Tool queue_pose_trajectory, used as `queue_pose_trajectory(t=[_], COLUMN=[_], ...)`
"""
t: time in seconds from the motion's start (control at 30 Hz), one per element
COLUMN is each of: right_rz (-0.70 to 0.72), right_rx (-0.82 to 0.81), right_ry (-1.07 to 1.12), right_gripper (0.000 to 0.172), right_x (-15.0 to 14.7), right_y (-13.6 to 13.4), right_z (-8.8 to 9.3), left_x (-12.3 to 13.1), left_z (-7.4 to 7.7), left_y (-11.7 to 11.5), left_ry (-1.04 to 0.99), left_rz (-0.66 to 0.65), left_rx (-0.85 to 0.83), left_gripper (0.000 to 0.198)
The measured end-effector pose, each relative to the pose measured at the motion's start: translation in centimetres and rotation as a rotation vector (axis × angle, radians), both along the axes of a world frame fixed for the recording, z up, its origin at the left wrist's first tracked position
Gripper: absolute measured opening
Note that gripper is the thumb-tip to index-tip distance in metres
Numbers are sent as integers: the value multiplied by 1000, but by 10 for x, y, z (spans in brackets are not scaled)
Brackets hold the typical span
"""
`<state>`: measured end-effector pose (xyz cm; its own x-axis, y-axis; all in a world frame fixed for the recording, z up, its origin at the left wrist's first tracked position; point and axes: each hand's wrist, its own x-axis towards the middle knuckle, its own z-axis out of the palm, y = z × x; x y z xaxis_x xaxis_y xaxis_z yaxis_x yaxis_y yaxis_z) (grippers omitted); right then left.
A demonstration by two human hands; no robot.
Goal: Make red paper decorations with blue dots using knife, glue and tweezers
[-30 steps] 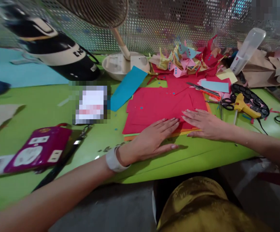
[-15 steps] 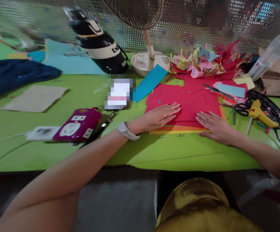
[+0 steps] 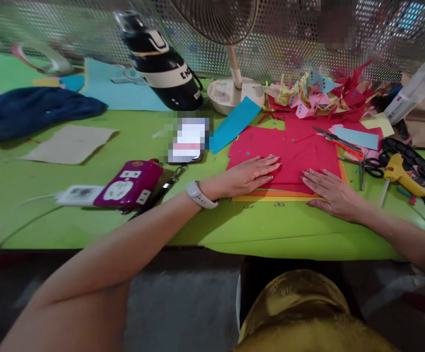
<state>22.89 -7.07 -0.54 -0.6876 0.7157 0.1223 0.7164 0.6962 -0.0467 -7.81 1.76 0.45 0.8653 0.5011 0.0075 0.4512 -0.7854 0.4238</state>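
Red paper sheets (image 3: 289, 156) lie stacked in front of me, with orange and yellow sheets (image 3: 249, 198) peeking out along the near edge. My left hand (image 3: 254, 174) rests flat on the left part of the red paper, fingers stretched out. On the right part lies my right hand (image 3: 331, 193), also flat, its fingertips on the red paper and its thumb over the yellow edge. Neither hand grips anything. A blue paper strip (image 3: 236, 124) touches the stack's far left side. Scissors (image 3: 344, 142) and a yellow hot glue gun (image 3: 403, 176) lie to the right.
Folded colored paper pieces (image 3: 318, 93) are heaped behind the stack. A fan (image 3: 236, 88) and a black bottle (image 3: 168, 68) stand at the back. Left are a phone (image 3: 188, 139), a purple extension socket (image 3: 130, 186), a beige sheet (image 3: 71, 144) and dark blue cloth (image 3: 36, 112).
The whole view has shifted slightly, so things on the table sit a little further right. Both hands keep their flat places on the red paper.
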Motion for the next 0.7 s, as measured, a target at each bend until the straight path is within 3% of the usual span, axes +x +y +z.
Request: queue_pose_trajectory(t=[0.37,0.7], right_rz=[1,-7], right_rx=[-3,-40], right_ry=[-4,-13], right_gripper=[64,65], right_x=[0,-4], right_y=[0,0], right_z=[1,3], left_x=[0,2], left_z=[-2,-13], left_y=[0,-9], left_ry=[29,-68], left_rz=[2,87], left_rx=[43,153], left_gripper=[54,56])
